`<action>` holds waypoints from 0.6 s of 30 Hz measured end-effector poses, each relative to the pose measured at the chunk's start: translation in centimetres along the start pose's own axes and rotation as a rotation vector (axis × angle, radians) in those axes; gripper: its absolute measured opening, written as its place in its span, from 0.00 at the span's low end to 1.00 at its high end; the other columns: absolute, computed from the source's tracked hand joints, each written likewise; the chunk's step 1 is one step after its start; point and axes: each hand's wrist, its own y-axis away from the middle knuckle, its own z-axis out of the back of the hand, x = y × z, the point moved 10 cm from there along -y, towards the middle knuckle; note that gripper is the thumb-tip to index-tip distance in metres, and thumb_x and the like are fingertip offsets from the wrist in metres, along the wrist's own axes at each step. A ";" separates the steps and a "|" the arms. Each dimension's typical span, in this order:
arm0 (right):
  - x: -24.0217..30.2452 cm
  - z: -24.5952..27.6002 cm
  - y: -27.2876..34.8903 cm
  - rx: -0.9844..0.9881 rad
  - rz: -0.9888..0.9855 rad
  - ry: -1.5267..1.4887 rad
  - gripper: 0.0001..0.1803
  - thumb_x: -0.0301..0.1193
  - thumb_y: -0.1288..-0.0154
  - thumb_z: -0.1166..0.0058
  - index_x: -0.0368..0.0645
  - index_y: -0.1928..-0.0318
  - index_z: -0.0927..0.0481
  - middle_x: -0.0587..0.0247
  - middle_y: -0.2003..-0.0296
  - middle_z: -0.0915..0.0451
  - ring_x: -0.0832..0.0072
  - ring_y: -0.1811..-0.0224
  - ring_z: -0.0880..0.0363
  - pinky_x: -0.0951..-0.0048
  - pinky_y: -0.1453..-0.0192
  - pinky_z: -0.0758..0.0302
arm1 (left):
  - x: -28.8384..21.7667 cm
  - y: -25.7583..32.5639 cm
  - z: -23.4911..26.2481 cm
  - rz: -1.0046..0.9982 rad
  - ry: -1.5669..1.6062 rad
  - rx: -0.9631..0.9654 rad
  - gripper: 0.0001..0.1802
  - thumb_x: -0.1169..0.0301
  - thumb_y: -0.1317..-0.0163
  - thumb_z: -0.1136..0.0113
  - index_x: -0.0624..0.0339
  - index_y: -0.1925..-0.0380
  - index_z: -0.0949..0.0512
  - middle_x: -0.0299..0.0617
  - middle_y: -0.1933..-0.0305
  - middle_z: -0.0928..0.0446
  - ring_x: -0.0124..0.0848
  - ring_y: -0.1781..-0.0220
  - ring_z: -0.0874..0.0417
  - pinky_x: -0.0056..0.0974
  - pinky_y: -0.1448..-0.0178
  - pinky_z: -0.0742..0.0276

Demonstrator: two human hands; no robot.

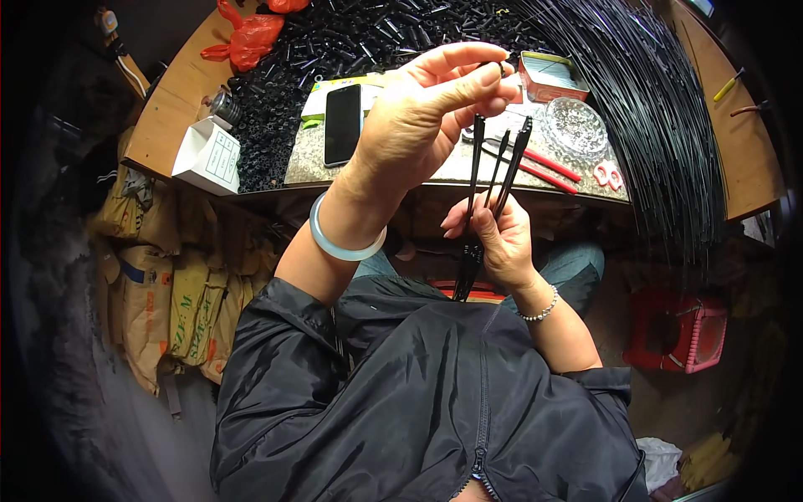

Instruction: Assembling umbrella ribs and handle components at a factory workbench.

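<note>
The left hand [410, 121], with a pale, translucent round bangle [322, 230] on its forearm, is raised over the tabletop [159, 125], thumb and forefinger pinched together on a small dark piece [503, 69] that is mostly hidden by the fingertips; its exact shape cannot be made out. Lower and to its right, the right hand [506, 243], wearing a bracelet of silvery beads [542, 305], grasps several thin, straight black rods [512, 163] between thumb and fingers. The rods stand nearly upright in the picture, their upper ends fanned slightly apart below the left hand's fingers, their lower ends reaching down in front of the person's lap.

Behind the hands, a speckled grey board [314, 173] lies along the near edge of the brown wooden tabletop, carrying a black-screened smartphone [343, 125], a round clear glass dish [575, 127], a tool with long red handles [548, 174] and, at its right end, a pair of pink-and-white finger loops [608, 175]. A rectangular red box [552, 79] stands just behind the glass dish. A large heap of small black parts [351, 42] covers the back, and a broad sheaf of long black rods [661, 125] spills over the near edge on the right. On the left stand an open white cardboard box [209, 157] and, farther back, a crumpled red plastic bag [253, 40]
</note>
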 end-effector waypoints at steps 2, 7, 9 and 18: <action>0.0 0.1 0.0 -0.019 0.000 -0.003 0.15 0.39 0.34 0.52 0.38 0.64 0.30 0.60 0.68 0.21 0.84 0.70 0.27 0.81 0.61 0.28 | 0.1 -0.1 -0.4 0.003 0.050 0.037 0.16 0.74 0.37 0.49 0.68 0.50 0.29 0.54 0.49 0.27 0.31 0.56 0.19 0.27 0.54 0.21; 0.0 0.5 0.0 -0.045 -0.027 0.009 0.14 0.39 0.34 0.52 0.39 0.64 0.30 0.60 0.68 0.21 0.84 0.70 0.27 0.82 0.61 0.29 | 0.1 0.3 -1.1 0.012 0.071 0.051 0.17 0.74 0.36 0.50 0.72 0.49 0.31 0.56 0.44 0.31 0.30 0.54 0.20 0.26 0.52 0.23; -0.1 0.6 0.0 -0.051 -0.042 0.010 0.14 0.39 0.34 0.51 0.39 0.64 0.30 0.60 0.68 0.21 0.84 0.71 0.27 0.82 0.61 0.29 | 0.3 0.4 -1.0 0.004 0.047 0.058 0.17 0.74 0.36 0.50 0.71 0.49 0.30 0.56 0.45 0.30 0.30 0.54 0.20 0.26 0.52 0.23; -0.1 0.7 0.0 -0.067 -0.028 0.011 0.15 0.40 0.34 0.51 0.38 0.63 0.30 0.61 0.68 0.21 0.85 0.71 0.27 0.83 0.62 0.28 | 0.4 0.7 -1.1 -0.025 0.058 0.085 0.14 0.74 0.37 0.49 0.68 0.52 0.27 0.52 0.53 0.24 0.31 0.56 0.19 0.30 0.51 0.23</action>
